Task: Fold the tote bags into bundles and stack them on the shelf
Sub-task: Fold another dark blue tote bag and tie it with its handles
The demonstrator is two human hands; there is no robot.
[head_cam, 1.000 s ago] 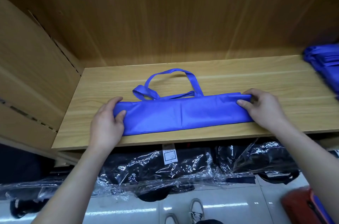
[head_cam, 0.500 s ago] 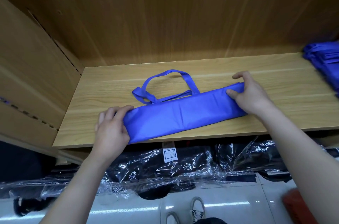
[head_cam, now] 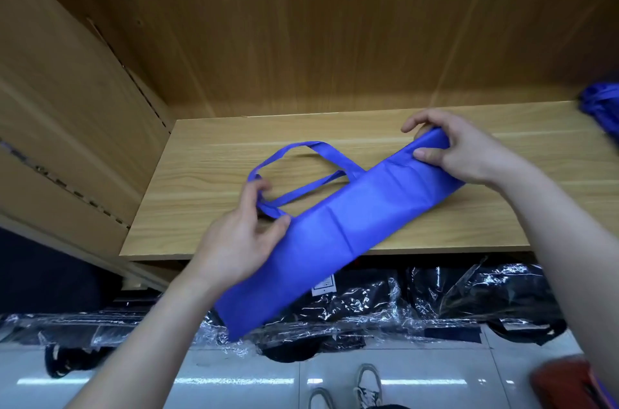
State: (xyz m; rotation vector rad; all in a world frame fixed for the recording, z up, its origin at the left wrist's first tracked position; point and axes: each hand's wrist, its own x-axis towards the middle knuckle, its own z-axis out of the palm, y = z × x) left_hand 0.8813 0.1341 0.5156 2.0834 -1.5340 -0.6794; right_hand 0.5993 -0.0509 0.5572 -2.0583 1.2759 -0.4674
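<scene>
I'm looking into a wood-grain unit: a pale shelf board (head_cam: 207,194), a darker back panel (head_cam: 335,23) and a left side panel (head_cam: 67,100) with a slotted strip. Below the board, black plastic-wrapped goods (head_cam: 485,294) lie on a glossy white tiled floor (head_cam: 241,398) streaked with reflected light.

tote bag (head_cam: 348,224): matt blue cloth | shelf (head_cam: 214,207): smooth wood-grain | wrapping (head_cam: 368,311): glossy plastic

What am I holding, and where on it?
The folded blue tote bag: right hand pinches its far end, left hand grips its edge near the handles.
</scene>
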